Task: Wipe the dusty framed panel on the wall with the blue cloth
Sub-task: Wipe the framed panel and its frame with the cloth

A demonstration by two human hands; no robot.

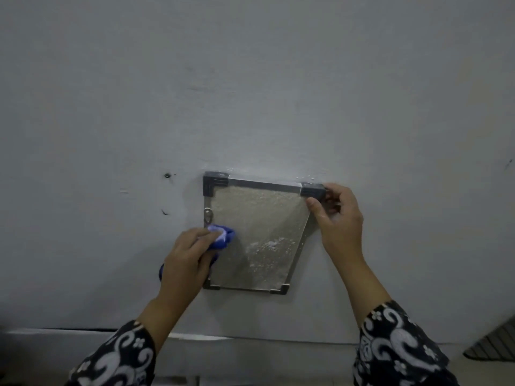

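A dusty framed panel (259, 235) hangs on the grey wall, with a metal frame, dark corner pieces and a speckled, dirty face. My left hand (186, 263) is shut on a bunched blue cloth (223, 236) and presses it against the panel's left edge, just below a small metal latch (208, 214). My right hand (338, 221) grips the panel's upper right corner piece (312, 189), thumb on the front and fingers behind it. A bit of blue cloth also shows left of my left wrist.
The grey wall (250, 93) fills most of the view, with a small hole (167, 175) and a dark mark left of the panel. A pale ledge (83, 331) runs along the bottom. A dark ribbed object (493, 346) sits at the lower right.
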